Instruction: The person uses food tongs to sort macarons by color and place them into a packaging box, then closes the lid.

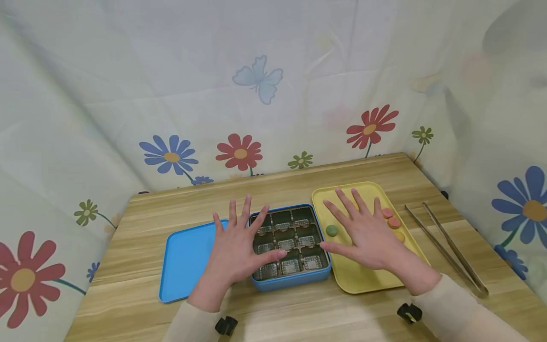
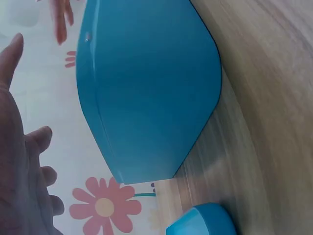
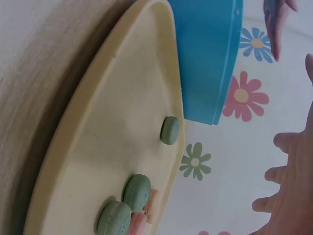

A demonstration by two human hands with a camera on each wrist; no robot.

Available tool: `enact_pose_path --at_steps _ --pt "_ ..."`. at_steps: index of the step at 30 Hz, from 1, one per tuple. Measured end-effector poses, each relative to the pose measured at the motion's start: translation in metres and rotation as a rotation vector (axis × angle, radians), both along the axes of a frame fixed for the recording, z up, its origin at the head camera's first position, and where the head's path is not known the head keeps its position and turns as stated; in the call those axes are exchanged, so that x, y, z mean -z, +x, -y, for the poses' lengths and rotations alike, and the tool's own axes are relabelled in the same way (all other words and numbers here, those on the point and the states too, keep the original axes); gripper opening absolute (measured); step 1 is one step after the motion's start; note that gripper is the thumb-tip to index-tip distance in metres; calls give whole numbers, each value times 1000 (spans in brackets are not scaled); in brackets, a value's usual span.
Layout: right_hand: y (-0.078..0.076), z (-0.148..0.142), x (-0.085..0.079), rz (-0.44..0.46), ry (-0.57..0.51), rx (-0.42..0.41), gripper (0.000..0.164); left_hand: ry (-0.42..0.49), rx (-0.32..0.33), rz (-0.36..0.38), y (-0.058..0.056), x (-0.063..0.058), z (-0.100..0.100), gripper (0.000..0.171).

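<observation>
Both hands hang in the air with fingers spread, holding nothing. My left hand [image 1: 236, 248] is between a blue lid [image 1: 188, 261] and a blue box [image 1: 295, 279], its thumb over the box's near left part. A dark plastic insert [image 1: 291, 244] divides the box into several compartments. Over the yellow tray [image 1: 356, 280] is my right hand [image 1: 368, 235], its thumb by the box's right edge. A green macaron [image 1: 331, 231] lies on the tray's left side; pink macarons [image 1: 394, 222] and a yellow one [image 1: 400, 236] lie at its right. More green macarons [image 3: 137, 191] show in the right wrist view.
Metal tongs [image 1: 446, 249] lie on the wooden table [image 1: 295, 316] to the right of the tray, their tips pointing away. A flower-printed curtain [image 1: 273, 114] surrounds the back and sides. Two small black objects [image 1: 226, 326] appear beside the sleeves.
</observation>
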State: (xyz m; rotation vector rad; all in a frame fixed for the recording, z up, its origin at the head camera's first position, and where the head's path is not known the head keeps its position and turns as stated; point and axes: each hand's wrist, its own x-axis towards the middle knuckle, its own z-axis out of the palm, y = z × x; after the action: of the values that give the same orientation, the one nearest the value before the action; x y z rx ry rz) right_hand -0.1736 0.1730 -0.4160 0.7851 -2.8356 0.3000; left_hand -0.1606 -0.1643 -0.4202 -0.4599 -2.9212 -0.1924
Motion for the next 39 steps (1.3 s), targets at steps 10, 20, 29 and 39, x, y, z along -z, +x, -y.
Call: enact_pose_path --at_steps 10,20,29,39 --pt "8 -29 -7 73 -108 63 95 122 -26 61 7 1 11 113" --pt "19 -87 -10 81 -176 178 92 403 -75 168 21 17 13 126" --pt "24 -148 11 183 -358 347 102 698 -184 272 36 27 -4 149" --pt "39 -196 36 296 -111 537 102 795 -220 321 40 42 -9 161"
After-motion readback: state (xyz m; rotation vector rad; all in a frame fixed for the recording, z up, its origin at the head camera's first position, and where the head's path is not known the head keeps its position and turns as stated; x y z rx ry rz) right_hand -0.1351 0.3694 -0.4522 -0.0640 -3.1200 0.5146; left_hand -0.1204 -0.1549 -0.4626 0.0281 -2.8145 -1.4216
